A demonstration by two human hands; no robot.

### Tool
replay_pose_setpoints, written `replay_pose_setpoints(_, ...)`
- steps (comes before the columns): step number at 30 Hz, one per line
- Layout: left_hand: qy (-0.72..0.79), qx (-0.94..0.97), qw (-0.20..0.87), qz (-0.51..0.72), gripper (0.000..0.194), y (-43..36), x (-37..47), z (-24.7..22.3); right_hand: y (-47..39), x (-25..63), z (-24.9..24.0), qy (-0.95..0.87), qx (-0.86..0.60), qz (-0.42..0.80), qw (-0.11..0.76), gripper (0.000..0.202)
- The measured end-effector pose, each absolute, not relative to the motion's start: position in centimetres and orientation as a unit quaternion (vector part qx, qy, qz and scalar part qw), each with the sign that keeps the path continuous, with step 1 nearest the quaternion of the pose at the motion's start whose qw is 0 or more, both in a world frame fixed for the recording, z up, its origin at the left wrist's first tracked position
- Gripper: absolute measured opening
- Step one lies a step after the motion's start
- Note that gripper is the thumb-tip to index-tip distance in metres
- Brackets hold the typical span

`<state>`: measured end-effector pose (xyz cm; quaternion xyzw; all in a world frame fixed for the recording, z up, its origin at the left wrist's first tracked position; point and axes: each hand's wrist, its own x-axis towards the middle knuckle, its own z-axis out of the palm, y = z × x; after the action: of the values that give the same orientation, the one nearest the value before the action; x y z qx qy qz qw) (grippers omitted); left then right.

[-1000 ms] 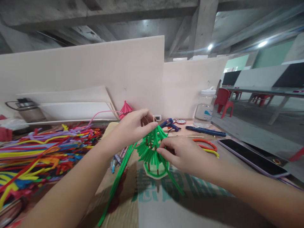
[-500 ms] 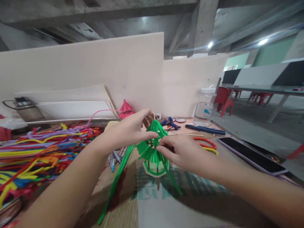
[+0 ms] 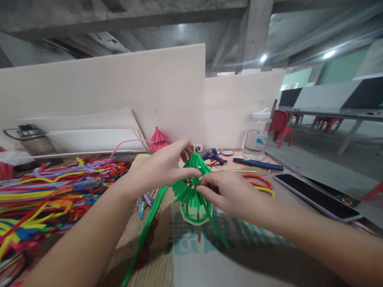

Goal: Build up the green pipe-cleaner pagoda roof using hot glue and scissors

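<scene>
A small two-tiered pavilion model (image 3: 187,195) with pleated green roofs, brown posts and a pale octagonal base stands upright before me. My left hand (image 3: 176,161) is closed around its upper roof, thumb across the front and fingers partly hidden behind. Pinched between the fingers of my right hand (image 3: 220,189) is a green pipe cleaner (image 3: 216,227) at the gap between the roofs; its free end slants down to the right. More green pipe cleaners (image 3: 146,235) lie left of the model.
Coloured pipe cleaners (image 3: 60,191) are heaped at left. Behind stand a pink pleated model (image 3: 158,139), a blue glue gun (image 3: 214,155) and a clear bottle (image 3: 257,135). Orange-handled scissors (image 3: 261,181) and a phone (image 3: 317,197) lie at right.
Both hands stay almost in place at the model. The view has shifted very slightly; nothing was let go.
</scene>
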<state>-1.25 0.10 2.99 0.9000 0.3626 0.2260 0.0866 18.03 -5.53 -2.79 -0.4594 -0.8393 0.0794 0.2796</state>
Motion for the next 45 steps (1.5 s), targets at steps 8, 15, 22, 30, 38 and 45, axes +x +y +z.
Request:
replay_pose_setpoints(8,0.37,0.865,0.123,0.317,0.031,0.6,-0.3,3.0,-5.4,21.2,0.9,-0.828,-0.465,0.087,0.301,0.032)
replay_pose_setpoints(15,0.387,0.872,0.095,0.282,0.037,1.3,-0.8,2.9,-0.2,27.1,1.3,-0.798,-0.571,0.041,0.19,0.025)
replay_pose_setpoints(22,0.387,0.882,0.065,0.26,0.034,1.5,-1.8,4.0,4.6,29.7,-2.9,-0.773,-0.629,0.046,0.067,0.022)
replay_pose_setpoints(30,0.437,0.836,0.068,0.324,0.034,1.5,-5.2,6.3,5.2,30.4,-3.5,-0.766,-0.639,0.044,0.056,0.029)
replay_pose_setpoints(38,0.378,0.868,0.123,0.297,0.035,1.6,-1.8,3.5,5.5,30.5,-4.5,-0.789,-0.61,0.046,0.061,0.032)
replay_pose_setpoints(45,0.394,0.875,0.113,0.258,0.042,2.5,-2.9,3.0,5.5,31.0,-4.2,-0.791,-0.605,0.058,0.07,0.035)
